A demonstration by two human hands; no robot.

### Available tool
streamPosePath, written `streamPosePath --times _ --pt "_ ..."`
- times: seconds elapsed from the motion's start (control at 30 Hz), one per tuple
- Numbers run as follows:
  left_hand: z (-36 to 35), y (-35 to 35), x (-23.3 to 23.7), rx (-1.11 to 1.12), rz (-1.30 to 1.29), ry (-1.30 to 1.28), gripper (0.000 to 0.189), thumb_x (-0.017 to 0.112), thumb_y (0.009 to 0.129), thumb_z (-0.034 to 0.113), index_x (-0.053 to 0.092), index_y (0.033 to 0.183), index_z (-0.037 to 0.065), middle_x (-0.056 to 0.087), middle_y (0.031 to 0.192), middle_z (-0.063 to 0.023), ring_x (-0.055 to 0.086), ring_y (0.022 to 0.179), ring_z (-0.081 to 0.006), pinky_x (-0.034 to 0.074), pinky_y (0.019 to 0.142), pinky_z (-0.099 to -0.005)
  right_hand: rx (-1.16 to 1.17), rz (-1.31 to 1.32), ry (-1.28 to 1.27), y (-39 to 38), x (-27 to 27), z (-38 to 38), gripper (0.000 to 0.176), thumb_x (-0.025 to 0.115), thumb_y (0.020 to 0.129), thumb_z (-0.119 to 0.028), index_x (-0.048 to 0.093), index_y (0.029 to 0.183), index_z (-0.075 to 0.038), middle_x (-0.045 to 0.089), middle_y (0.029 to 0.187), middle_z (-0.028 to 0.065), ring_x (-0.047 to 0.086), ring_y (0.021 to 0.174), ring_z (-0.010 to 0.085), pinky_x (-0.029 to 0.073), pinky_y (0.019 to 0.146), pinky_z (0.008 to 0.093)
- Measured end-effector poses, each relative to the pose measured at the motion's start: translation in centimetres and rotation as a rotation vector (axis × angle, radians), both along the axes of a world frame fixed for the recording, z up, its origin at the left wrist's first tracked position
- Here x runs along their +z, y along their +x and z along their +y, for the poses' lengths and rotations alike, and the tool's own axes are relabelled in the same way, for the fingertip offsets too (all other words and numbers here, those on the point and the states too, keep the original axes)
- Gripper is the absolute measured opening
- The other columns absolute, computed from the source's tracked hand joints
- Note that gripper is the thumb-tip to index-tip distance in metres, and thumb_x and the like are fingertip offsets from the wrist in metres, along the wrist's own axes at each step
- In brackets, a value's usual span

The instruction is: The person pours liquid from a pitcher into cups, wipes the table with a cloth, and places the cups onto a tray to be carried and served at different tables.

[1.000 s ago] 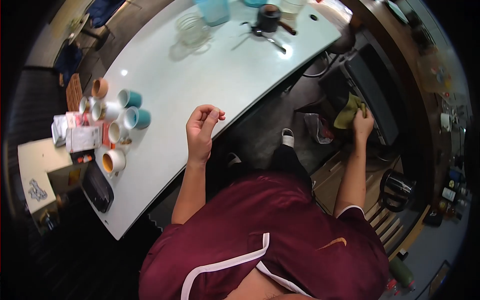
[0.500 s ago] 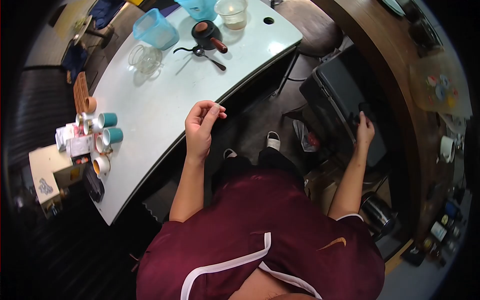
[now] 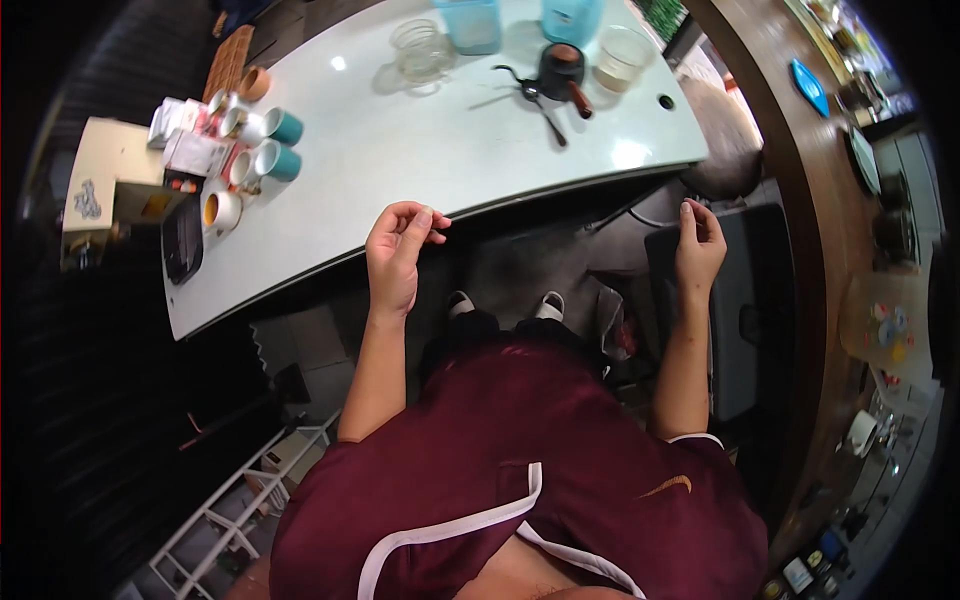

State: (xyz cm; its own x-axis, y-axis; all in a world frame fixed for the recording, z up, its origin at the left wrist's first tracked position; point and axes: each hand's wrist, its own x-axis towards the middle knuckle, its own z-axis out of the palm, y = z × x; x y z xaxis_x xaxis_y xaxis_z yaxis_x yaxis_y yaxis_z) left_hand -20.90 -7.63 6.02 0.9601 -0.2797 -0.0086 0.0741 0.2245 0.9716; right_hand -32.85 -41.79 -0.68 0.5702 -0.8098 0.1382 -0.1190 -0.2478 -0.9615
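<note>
Right hand (image 3: 702,245) had come nearer the counter (image 3: 420,145); left hand (image 3: 397,255) hung near its edge, both loosely curled, empty. From afar, I judged hasty turning could bang one there.

Glossy smooth tabletop (image 3: 400,140), clear glassy jar (image 3: 422,54), translucent plastic tub (image 3: 472,28), wooden counter (image 3: 800,140), softly shiny cloth shirt (image 3: 480,430)

From the left hand (image 3: 395,260) at centre-left, bare tabletop (image 3: 390,160) lies free up to the glass jar (image 3: 423,55) at the top. 2 teal cups (image 3: 288,128) and a white mug (image 3: 230,208) block the upper left; a black pot (image 3: 562,72) and spoon (image 3: 553,127), the upper right; a wooden counter (image 3: 830,210), the far right.
</note>
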Motion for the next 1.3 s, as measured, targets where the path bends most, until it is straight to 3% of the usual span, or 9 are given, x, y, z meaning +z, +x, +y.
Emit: streamPosePath --times 0.2,0.3,0.6,0.93,1.0,1.03,1.13,1.17,1.3 --pt "9.0 2.4 -0.3 0.157 -0.044 0.002 0.012 0.056 0.092 0.013 0.057 0.095 0.002 0.063 0.087 -0.0063 0.059 0.081 -0.0127 0.045 0.071 -0.0246 0.175 -0.185 -0.032 7.6 2.6 8.8 0.017 0.064 0.089 -0.014 0.066 0.094 0.002 0.062 0.077 -0.0008 0.053 0.068 0.0030 0.040 0.060 0.0168" --pt "13.8 3.8 -0.3 0.245 -0.061 0.012 0.014 0.056 0.092 0.016 0.057 0.094 0.003 0.063 0.087 -0.0055 0.059 0.080 -0.0117 0.043 0.071 -0.0241 0.288 -0.113 -0.049 11.0 2.9 13.7 0.017 0.064 0.089 -0.015 0.065 0.093 0.002 0.059 0.074 -0.0029 0.049 0.064 0.0012 0.036 0.056 0.0160" --pt "25.2 8.3 -2.1 0.431 -0.014 0.072 0.016 0.059 0.090 0.019 0.058 0.093 0.003 0.063 0.086 -0.0043 0.056 0.080 -0.0097 0.041 0.072 -0.0236 0.615 0.087 -0.178 21.8 3.1 25.5 0.022 0.065 0.086 -0.018 0.067 0.101 -0.002 0.065 0.081 0.0043 0.056 0.067 0.0084 0.044 0.060 0.0227" --pt "27.2 17.0 -5.8 0.321 0.005 0.289 0.025 0.066 0.086 0.020 0.058 0.101 0.001 0.060 0.094 -0.0026 0.055 0.083 -0.0095 0.045 0.073 -0.0243 1.057 0.162 -0.267 38.0 2.8 31.7 0.041 0.068 0.079 -0.017 0.060 0.119 -0.007 0.066 0.098 0.0066 0.060 0.075 0.0164 0.049 0.070 0.0290" --pt "26.2 18.3 -5.3 0.326 -0.008 0.472 0.034 0.069 0.082 0.021 0.058 0.109 0.003 0.061 0.103 -0.0044 0.055 0.086 -0.0106 0.044 0.074 -0.0256 1.197 0.117 -0.290 41.5 2.0 32.9 0.044 0.068 0.078 -0.017 0.059 0.119 -0.007 0.065 0.105 0.0086 0.060 0.077 0.0189 0.050 0.074 0.0306" --pt "26.0 18.9 -5.6 0.283 -0.005 0.548 0.050 0.071 0.080 0.019 0.050 0.123 0.003 0.057 0.114 -0.0044 0.055 0.093 -0.0104 0.043 0.076 -0.0235 1.270 0.129 -0.354 43.3 1.3 33.3 0.052 0.070 0.075 -0.017 0.055 0.124 -0.007 0.060 0.115 0.0109 0.060 0.086 0.0222 0.050 0.079 0.0327" --pt "23.8 20.1 -6.1 0.360 -0.069 0.656 0.063 0.075 0.075 0.026 0.046 0.128 0.006 0.058 0.116 -0.0059 0.056 0.093 -0.0158 0.045 0.078 -0.0286 1.371 0.059 -0.464 46.6 -0.4 34.9 0.057 0.070 0.076 -0.017 0.050 0.130 -0.010 0.057 0.119 0.0102 0.059 0.090 0.0208 0.049 0.083 0.0333" --pt "23.2 20.5 -6.1 0.352 -0.058 0.694 0.073 0.078 0.072 0.026 0.041 0.132 0.006 0.057 0.118 -0.0070 0.057 0.097 -0.0175 0.045 0.078 -0.0296 1.444 0.102 -0.403 47.4 -0.1 35.4 0.064 0.072 0.073 -0.014 0.047 0.132 -0.010 0.055 0.121 0.0103 0.058 0.097 0.0224 0.048 0.087 0.0347" --pt "21.3 21.6 -6.2 0.393 -0.056 0.631 0.074 0.081 0.070 0.020 0.042 0.131 0.003 0.057 0.117 -0.0074 0.056 0.106 -0.0165 0.048 0.082 -0.0324 1.663 0.087 -0.232 48.7 0.0 36.4 0.069 0.076 0.068 -0.005 0.047 0.131 -0.008 0.056 0.122 0.0095 0.056 0.109 0.0222 0.046 0.092 0.0341"
